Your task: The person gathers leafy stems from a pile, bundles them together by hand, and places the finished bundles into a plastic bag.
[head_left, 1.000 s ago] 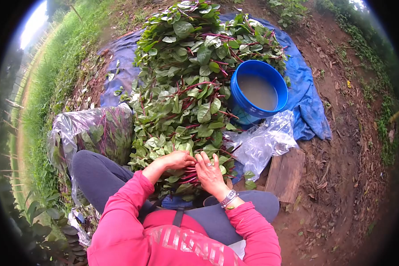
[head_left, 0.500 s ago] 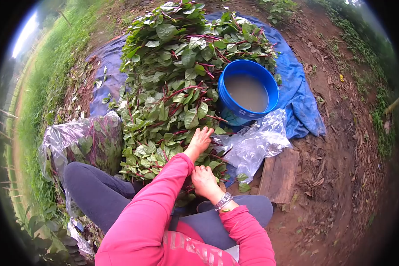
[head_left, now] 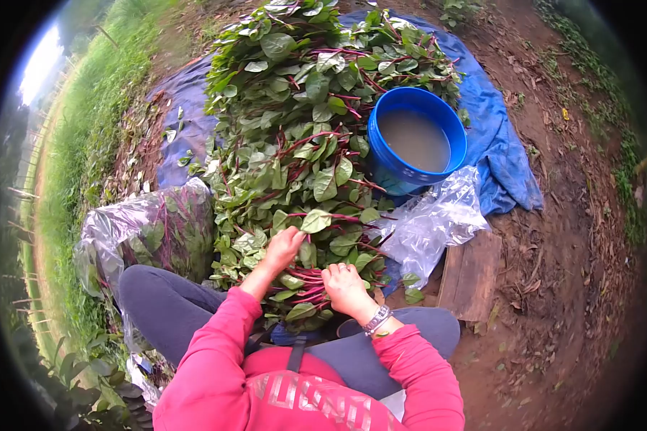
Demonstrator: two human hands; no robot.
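Note:
A large heap of leafy greens with red-purple stems, looking like Malabar spinach, lies in front of my crossed legs. My left hand is closed in a pinch at the near part of the heap, on a stem topped by a broad green leaf. To its right and nearer my body, my right hand, with a metal watch on the wrist, is closed over the end of a bunch of red stems. The bunch lies sideways above my lap, and its leaves partly hide beneath my hands.
A blue bucket of murky water stands right of the heap, on a blue tarp. Crumpled clear plastic and a wooden board lie nearer me. A clear bag of greens sits by my left knee.
My left hand has drawn back leftward and toward me from the heap, with a leafy stem now in it. The right hand has shifted slightly right, and the red stem bunch is now exposed.

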